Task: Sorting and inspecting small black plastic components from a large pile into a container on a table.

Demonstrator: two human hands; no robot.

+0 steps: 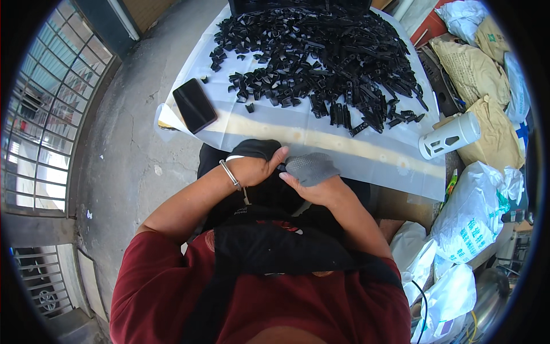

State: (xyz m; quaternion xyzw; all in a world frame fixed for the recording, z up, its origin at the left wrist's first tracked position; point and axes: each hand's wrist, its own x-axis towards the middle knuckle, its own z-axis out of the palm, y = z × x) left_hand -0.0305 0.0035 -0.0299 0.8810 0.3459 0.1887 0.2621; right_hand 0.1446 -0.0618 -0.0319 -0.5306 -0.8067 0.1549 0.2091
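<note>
Just in front of the table's near edge my two hands meet, thumbs close together. My left hand [256, 164] has a black covering over its fingers and a metal bangle at the wrist; its thumb is bare. Over the fingers of my right hand [312, 178] is a grey mesh covering, and that thumb also shows bare. Both hands are closed in a pinch around a small black plastic piece [281, 167], mostly hidden by the thumbs. Beyond them a large heap of black plastic pieces [309, 51] lies spread on the table.
The table has a whitish plastic cover [366, 163]. A dark phone [195, 106] lies at its left, a white cylindrical container [450, 136] at its right edge. White bags [467, 215] and tan sacks [475, 71] crowd the right side. Concrete floor [129, 143] and a barred window [51, 109] are left.
</note>
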